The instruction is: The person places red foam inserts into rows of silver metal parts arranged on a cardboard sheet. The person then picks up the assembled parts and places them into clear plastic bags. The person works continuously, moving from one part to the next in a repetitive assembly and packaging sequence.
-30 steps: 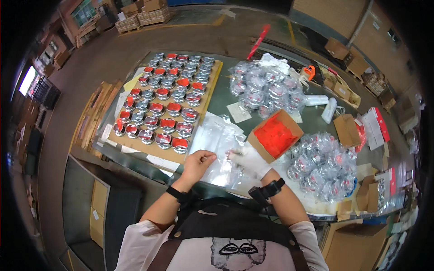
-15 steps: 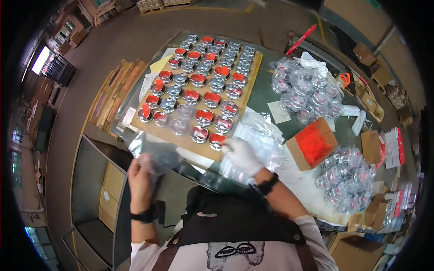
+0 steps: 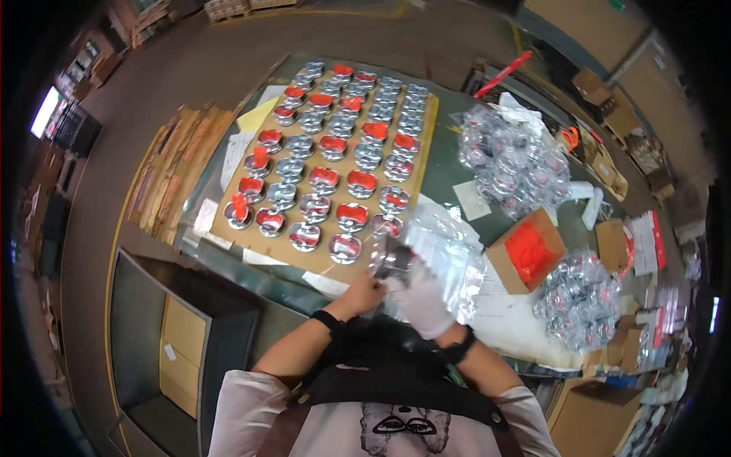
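My bare left hand [image 3: 365, 293] is closed at the near right corner of the board, pinching the edge of a clear plastic bag [image 3: 378, 257]. Against it, my white-gloved right hand [image 3: 420, 301] grips a dark, shiny piston-like metal part [image 3: 397, 260] at the bag. Both are blurred, so how far the part sits inside the bag I cannot tell. Rows of similar silver metal parts, many with red pieces on them, stand on the brown board [image 3: 293, 247]. Flat clear bags [image 3: 449, 251] lie in a stack just right of my gloved hand.
A carton of red pieces [image 3: 499, 251] stands to the right. Bagged metal parts form one heap [image 3: 514, 164] behind it and another heap [image 3: 579, 301] nearer me. A red stick-like object [image 3: 502, 75] lies at the back. An open dark-sided bin [image 3: 228, 305] is at lower left.
My left hand has moved right, bringing the bag to my right hand. The right hand has lifted a metal part off the board's near corner. Clear bag-like shapes no longer show among the near rows.
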Demonstrator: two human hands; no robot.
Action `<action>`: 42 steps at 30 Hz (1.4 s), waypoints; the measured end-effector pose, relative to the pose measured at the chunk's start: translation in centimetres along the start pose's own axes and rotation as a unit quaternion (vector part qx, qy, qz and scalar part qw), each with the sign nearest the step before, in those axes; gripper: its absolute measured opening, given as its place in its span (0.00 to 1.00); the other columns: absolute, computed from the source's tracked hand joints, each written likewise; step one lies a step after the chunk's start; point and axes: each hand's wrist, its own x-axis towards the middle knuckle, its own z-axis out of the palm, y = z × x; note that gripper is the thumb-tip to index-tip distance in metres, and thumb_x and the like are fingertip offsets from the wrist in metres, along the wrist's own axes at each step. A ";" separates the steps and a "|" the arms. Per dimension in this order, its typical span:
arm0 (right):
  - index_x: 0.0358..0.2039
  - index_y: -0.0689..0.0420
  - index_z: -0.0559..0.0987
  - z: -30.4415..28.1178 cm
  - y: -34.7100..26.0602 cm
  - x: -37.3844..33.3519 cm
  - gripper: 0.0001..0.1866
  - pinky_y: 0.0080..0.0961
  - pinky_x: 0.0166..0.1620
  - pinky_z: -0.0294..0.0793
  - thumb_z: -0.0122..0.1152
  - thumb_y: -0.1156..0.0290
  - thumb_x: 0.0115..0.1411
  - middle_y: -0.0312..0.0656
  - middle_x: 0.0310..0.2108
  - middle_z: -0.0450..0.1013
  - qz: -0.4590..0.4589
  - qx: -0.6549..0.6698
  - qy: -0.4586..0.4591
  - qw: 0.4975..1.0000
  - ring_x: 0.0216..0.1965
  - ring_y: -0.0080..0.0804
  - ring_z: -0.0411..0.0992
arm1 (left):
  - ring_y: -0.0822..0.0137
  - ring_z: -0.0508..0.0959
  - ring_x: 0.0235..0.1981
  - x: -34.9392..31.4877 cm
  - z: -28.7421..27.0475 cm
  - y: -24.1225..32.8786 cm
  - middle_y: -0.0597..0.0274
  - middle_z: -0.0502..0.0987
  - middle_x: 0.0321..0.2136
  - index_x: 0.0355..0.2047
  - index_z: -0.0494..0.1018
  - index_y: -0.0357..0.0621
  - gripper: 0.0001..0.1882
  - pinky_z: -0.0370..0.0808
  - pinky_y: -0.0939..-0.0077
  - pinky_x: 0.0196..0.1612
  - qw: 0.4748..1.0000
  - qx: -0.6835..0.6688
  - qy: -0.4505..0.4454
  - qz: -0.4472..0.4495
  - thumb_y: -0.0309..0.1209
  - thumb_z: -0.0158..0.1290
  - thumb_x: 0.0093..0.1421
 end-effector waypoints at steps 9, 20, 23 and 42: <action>0.40 0.60 0.76 5.4 2.2 -2.5 0.15 0.37 0.39 0.76 0.54 0.61 0.61 0.50 0.33 0.75 0.031 0.087 -0.143 0.985 0.34 0.49 0.76 | 0.67 0.78 0.26 -4.5 -1.8 8.0 0.46 0.80 0.29 0.45 0.75 0.33 0.14 0.74 0.72 0.32 0.973 -0.073 0.167 0.140 0.32 0.49 0.67; 0.50 0.62 0.72 -5.6 -1.5 1.3 0.23 0.41 0.55 0.68 0.59 0.62 0.59 0.53 0.42 0.75 -0.047 0.067 -0.068 0.994 0.49 0.49 0.72 | 0.69 0.74 0.26 -4.3 -7.0 10.1 0.64 0.74 0.28 0.42 0.75 0.40 0.10 0.73 0.77 0.32 0.824 -0.539 0.174 -0.032 0.31 0.47 0.68; 0.53 0.61 0.71 1.0 4.9 0.2 0.28 0.42 0.50 0.72 0.64 0.61 0.54 0.53 0.44 0.75 0.251 0.335 -0.153 0.895 0.46 0.50 0.74 | 0.61 0.75 0.31 -4.0 -6.1 10.3 0.54 0.71 0.32 0.43 0.74 0.38 0.10 0.74 0.69 0.36 0.968 -0.155 0.150 0.130 0.30 0.48 0.66; 0.32 0.60 0.77 -0.9 5.5 5.5 0.09 0.38 0.36 0.77 0.54 0.67 0.56 0.48 0.30 0.73 -0.129 -0.002 -0.258 0.958 0.34 0.45 0.76 | 0.62 0.75 0.38 -3.1 -7.5 11.9 0.49 0.71 0.43 0.45 0.72 0.39 0.15 0.74 0.66 0.36 0.988 -0.013 0.151 0.039 0.37 0.51 0.63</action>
